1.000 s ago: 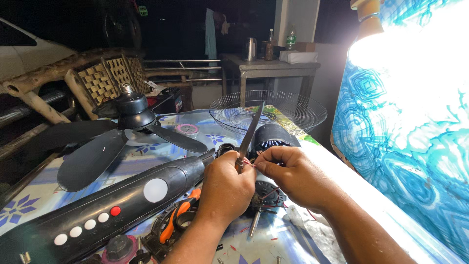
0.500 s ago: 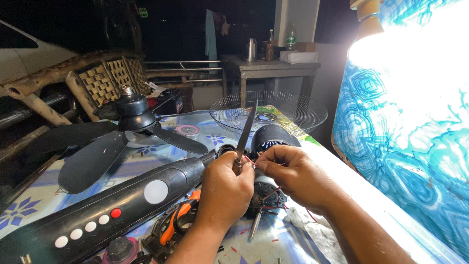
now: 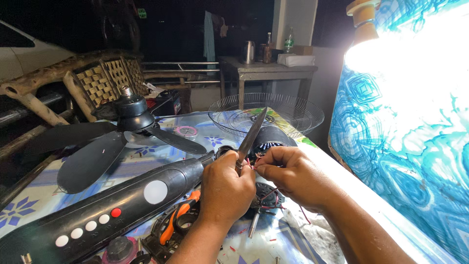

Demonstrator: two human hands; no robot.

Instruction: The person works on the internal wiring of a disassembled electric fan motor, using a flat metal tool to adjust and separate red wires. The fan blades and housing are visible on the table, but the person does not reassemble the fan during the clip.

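Left hand (image 3: 225, 188) grips knife (image 3: 252, 135), blade up; right hand (image 3: 288, 176) pinches thin red wire (image 3: 255, 161) against it, above table (image 3: 39, 195). Fan motor (image 3: 269, 139), blades (image 3: 122, 142), grille (image 3: 266, 113) lie apart; stripping underway, reassembly left.

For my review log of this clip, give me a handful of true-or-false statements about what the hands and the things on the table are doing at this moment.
1. The left hand holds a knife with its blade pointing up and away. True.
2. The right hand pinches thin red wires close to the knife. True.
3. The fan blades lie to the right of both hands. False: they lie to the left, on the patterned tablecloth.
4. The wire fan guard lies beyond the hands. True.
5. The orange-handled pliers are in the right hand. False: they lie on the table below the left hand.
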